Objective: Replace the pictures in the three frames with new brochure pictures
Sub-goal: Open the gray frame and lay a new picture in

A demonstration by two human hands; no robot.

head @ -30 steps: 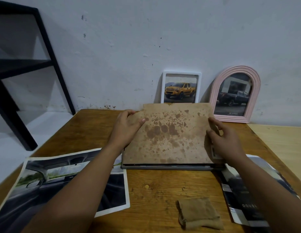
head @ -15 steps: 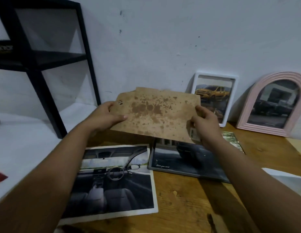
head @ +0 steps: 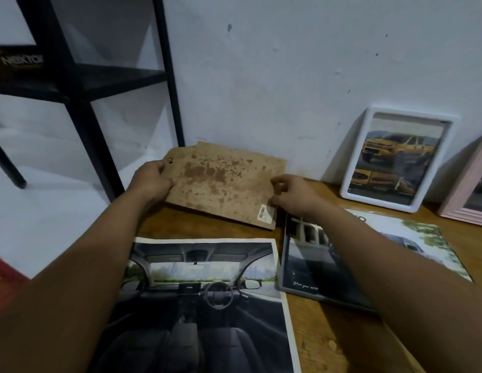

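We hold the stained backing board between both hands, its long axis running across from one to the other. Our left hand grips the far-left edge; our right hand pinches the right edge beside the barcode sticker. The open frame with its old picture lies just below our right forearm, so that hand is nearer. The interior brochure picture lies below our left.

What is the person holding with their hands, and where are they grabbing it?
A stained brown backing board. The left hand grips its left edge; the right hand touches its right edge near the barcode sticker, though its grip looks loose.
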